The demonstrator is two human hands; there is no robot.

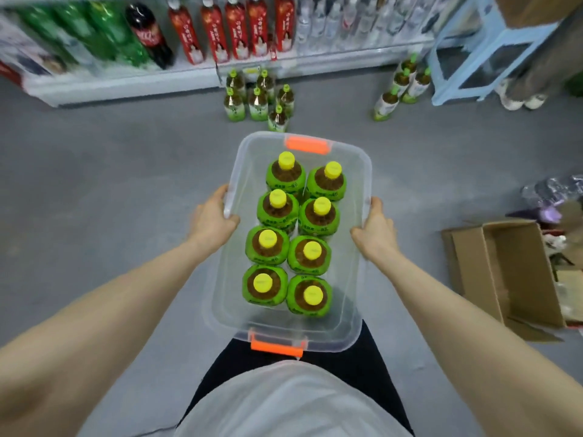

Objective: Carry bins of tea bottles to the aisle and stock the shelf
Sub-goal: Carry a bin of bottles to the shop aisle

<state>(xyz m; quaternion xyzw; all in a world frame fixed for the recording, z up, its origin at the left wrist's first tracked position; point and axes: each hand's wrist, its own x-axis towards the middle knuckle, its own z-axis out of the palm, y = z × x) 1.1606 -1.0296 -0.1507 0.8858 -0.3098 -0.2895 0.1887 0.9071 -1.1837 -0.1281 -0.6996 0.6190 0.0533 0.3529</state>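
Blurring is obscuring the labels on the shelf (202,74) bottles. A clear bin (359,263) of eight tea bottles (277,206) is being held above the floor (110,184), its long rims being clamped by the left hand (213,217) and right hand (375,230).

Clear bin (355,184) gripped at both long rims, left hand (214,217), right hand (375,231). Eight tea bottles (291,238) upright inside, two columns. More bottles on floor (258,97) near shelf (126,80).
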